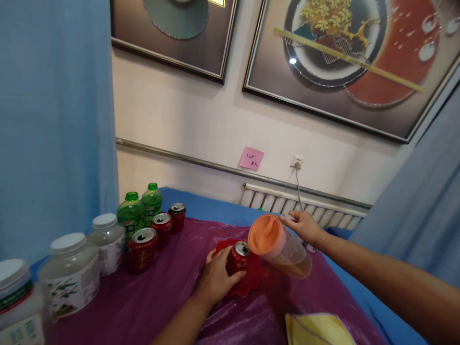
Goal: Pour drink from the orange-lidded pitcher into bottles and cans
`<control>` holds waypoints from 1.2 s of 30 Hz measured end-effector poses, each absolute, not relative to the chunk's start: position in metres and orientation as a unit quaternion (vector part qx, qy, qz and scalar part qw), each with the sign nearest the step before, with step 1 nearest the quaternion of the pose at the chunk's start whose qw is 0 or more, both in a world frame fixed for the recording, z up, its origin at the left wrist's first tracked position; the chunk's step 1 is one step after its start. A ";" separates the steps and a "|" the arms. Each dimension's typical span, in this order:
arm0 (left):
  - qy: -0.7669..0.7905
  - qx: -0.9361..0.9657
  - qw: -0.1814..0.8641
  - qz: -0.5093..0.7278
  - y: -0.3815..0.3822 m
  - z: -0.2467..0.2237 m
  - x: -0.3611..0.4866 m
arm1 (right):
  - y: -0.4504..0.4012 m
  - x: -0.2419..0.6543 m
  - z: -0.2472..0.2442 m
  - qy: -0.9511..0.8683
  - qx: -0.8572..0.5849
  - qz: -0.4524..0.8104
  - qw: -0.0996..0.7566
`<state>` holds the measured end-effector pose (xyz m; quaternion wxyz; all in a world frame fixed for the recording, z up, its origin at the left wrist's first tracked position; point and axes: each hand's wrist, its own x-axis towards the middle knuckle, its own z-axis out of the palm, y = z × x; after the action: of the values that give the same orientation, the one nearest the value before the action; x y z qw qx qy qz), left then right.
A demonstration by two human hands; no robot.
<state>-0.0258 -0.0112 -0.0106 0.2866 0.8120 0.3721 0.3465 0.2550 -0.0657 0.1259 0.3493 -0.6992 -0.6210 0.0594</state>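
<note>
My left hand [220, 275] is wrapped round a red drink can [238, 258], its top opening facing up. The can stands on a red scalloped plate [251, 280]. Just right of it, my right hand [304, 227] grips a clear plastic pitcher [287, 254] at its handle side. The pitcher tilts toward the can, and its orange lid [265, 235] is close to the can's top. Some brownish liquid sits low in the pitcher. I cannot make out any stream between lid and can.
Several white-lidded jars [70, 273], green bottles [131, 213] and opened red cans [143, 249] line the left side. A yellow cloth [318, 329] lies at the front on the purple sheet [172, 297]. Behind are a radiator [266, 196] and a plugged-in cord [298, 184].
</note>
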 end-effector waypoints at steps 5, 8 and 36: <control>0.368 0.814 0.286 0.347 -0.011 -0.010 -0.026 | -0.065 0.258 0.124 -0.619 -0.701 0.058 0.349; 0.368 0.814 0.287 0.347 -0.012 -0.009 -0.026 | -0.064 0.258 0.123 -0.621 -0.701 0.056 0.347; 0.363 0.818 0.279 0.347 -0.010 -0.014 -0.027 | -0.067 0.254 0.128 -0.623 -0.704 0.031 0.339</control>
<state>-0.0267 -0.0103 -0.0139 0.2786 0.8184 0.3631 0.3474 0.2540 -0.0670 0.1281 0.3388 -0.7044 -0.6229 0.0309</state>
